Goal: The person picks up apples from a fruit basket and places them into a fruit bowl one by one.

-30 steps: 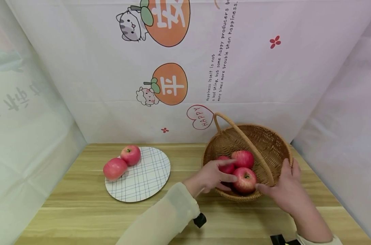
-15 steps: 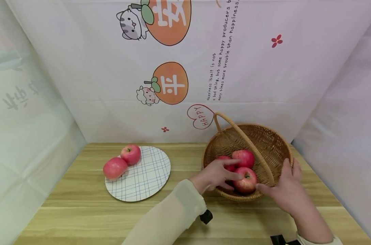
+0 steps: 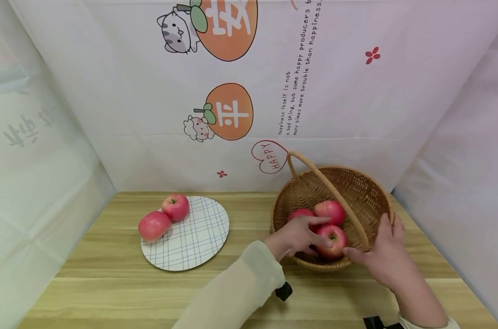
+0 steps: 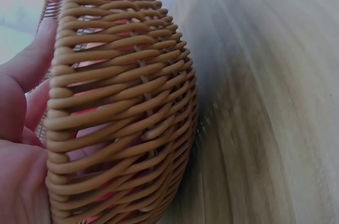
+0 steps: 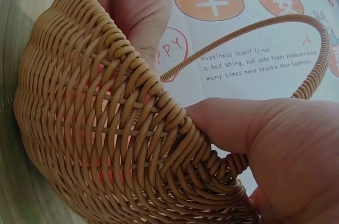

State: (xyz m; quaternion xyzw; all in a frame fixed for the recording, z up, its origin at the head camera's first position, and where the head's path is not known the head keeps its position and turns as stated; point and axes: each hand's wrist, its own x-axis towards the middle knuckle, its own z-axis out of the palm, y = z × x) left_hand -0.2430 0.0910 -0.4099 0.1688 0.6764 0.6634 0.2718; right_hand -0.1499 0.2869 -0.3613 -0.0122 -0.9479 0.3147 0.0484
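Observation:
A round wicker basket with an arched handle tilts toward me at the right, with red apples inside. My left hand reaches over its near left rim, fingers spread and fairly straight. Its fingertips lie on the front apple and beside the back apple. Part of another apple shows behind that hand. My right hand holds the basket's right rim near the foot of the handle. In the right wrist view its thumb lies over the woven rim. Through the weave, red patches show.
A white plate with a blue grid stands at the left of the wooden table. Two apples sit side by side at its upper left edge. White printed cloth hangs close behind the basket and at both sides.
My left hand has moved slightly right, deeper into the basket. The front and back apples have shifted a little to the right. My right hand and the plate have stayed put.

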